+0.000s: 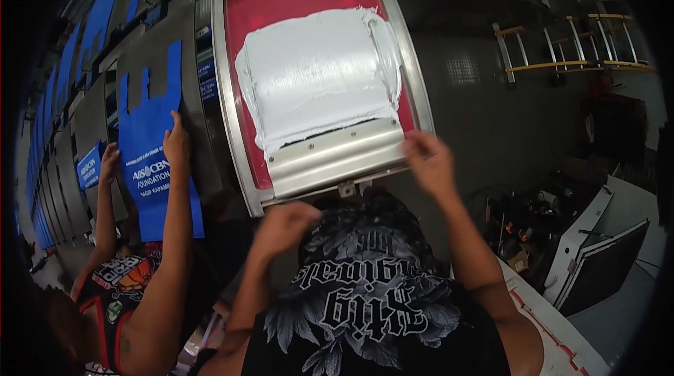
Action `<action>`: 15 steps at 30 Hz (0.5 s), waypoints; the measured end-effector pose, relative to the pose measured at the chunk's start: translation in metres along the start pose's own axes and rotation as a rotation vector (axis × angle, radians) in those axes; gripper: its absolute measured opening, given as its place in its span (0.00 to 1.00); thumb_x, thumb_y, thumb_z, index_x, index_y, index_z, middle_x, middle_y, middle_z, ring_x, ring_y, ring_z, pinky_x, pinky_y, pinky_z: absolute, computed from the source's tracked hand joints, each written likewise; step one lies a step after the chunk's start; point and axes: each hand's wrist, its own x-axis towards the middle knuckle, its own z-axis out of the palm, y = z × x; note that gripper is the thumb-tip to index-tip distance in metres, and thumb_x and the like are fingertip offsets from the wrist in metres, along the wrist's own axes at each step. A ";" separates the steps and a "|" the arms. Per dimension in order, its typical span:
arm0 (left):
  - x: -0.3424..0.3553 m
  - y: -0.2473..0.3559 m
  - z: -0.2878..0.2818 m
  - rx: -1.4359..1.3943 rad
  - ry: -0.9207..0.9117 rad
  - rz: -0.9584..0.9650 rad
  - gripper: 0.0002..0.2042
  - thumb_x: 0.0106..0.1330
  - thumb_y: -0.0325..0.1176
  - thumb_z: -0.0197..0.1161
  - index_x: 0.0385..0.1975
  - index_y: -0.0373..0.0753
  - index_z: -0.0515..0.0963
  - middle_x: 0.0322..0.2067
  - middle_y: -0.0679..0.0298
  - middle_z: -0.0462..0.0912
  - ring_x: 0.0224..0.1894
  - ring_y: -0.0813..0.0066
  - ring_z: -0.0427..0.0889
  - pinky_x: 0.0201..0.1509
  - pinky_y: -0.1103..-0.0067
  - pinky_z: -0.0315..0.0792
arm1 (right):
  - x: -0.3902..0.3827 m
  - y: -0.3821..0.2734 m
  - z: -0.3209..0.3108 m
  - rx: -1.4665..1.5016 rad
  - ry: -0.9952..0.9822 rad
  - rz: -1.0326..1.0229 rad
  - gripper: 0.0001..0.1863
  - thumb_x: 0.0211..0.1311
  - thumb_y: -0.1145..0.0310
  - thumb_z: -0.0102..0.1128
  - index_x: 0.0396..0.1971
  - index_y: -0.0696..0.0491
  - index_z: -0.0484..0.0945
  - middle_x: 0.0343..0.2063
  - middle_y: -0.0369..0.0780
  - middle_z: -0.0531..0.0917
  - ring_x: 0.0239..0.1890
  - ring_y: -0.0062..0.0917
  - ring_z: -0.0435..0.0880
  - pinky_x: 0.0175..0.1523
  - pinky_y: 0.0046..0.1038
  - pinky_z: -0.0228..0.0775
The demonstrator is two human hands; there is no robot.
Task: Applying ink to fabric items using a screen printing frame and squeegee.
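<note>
- Aluminium frames the printing screen (317, 81), which lies flat on the grey bench (484, 116) at 12 o'clock from the person's chest.
- White ink (316, 74) covers most of the red mesh; a metal squeegee (335, 155) rests at the ink's near edge.
- Left hand (284, 225), blurred, fingers curled, hovers at 7 o'clock of the squeegee, holding nothing that I can make out.
- Right hand (430, 162), blurred, sits at the squeegee's 3 o'clock end; I cannot tell whether it grips.
- At 9 o'clock, a co-worker's 2 hands (175, 141) press a blue bag (151, 165) flat on the bench.
- Yellow-runged ladder (562, 42) lies at 2 o'clock.
</note>
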 end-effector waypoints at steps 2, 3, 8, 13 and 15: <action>0.006 -0.007 -0.041 0.109 0.778 -0.015 0.15 0.66 0.39 0.56 0.40 0.31 0.76 0.33 0.56 0.80 0.37 0.70 0.79 0.43 0.75 0.72 | 0.041 0.028 -0.042 -0.411 0.269 0.005 0.26 0.59 0.50 0.61 0.43 0.59 0.78 0.39 0.43 0.82 0.43 0.25 0.79 0.48 0.28 0.71; 0.017 -0.006 -0.059 0.192 0.907 -0.073 0.18 0.68 0.41 0.54 0.45 0.30 0.75 0.36 0.53 0.79 0.42 0.67 0.78 0.48 0.74 0.70 | 0.054 0.045 -0.049 -0.405 0.285 -0.018 0.26 0.59 0.50 0.61 0.43 0.59 0.78 0.39 0.43 0.82 0.43 0.25 0.79 0.48 0.28 0.71; 0.065 -0.089 -0.087 -0.039 0.809 -0.342 0.30 0.71 0.54 0.42 0.48 0.28 0.73 0.45 0.50 0.77 0.47 0.65 0.75 0.52 0.72 0.67 | 0.103 0.090 -0.015 0.114 -0.144 0.429 0.47 0.58 0.33 0.46 0.50 0.70 0.70 0.47 0.55 0.78 0.53 0.38 0.75 0.58 0.31 0.64; 0.034 -0.041 -0.053 -0.348 0.813 -0.273 0.30 0.71 0.54 0.40 0.47 0.26 0.73 0.44 0.52 0.77 0.46 0.70 0.74 0.52 0.75 0.66 | 0.080 0.093 -0.045 -0.118 0.029 0.353 0.40 0.62 0.37 0.44 0.42 0.66 0.76 0.40 0.52 0.80 0.45 0.39 0.78 0.50 0.35 0.67; 0.000 -0.019 -0.027 -0.342 0.837 -0.277 0.27 0.72 0.50 0.42 0.47 0.27 0.73 0.44 0.52 0.77 0.47 0.69 0.74 0.53 0.75 0.66 | 0.058 0.071 -0.072 0.125 -0.027 0.383 0.35 0.65 0.40 0.44 0.40 0.65 0.77 0.34 0.43 0.80 0.37 0.26 0.75 0.45 0.29 0.67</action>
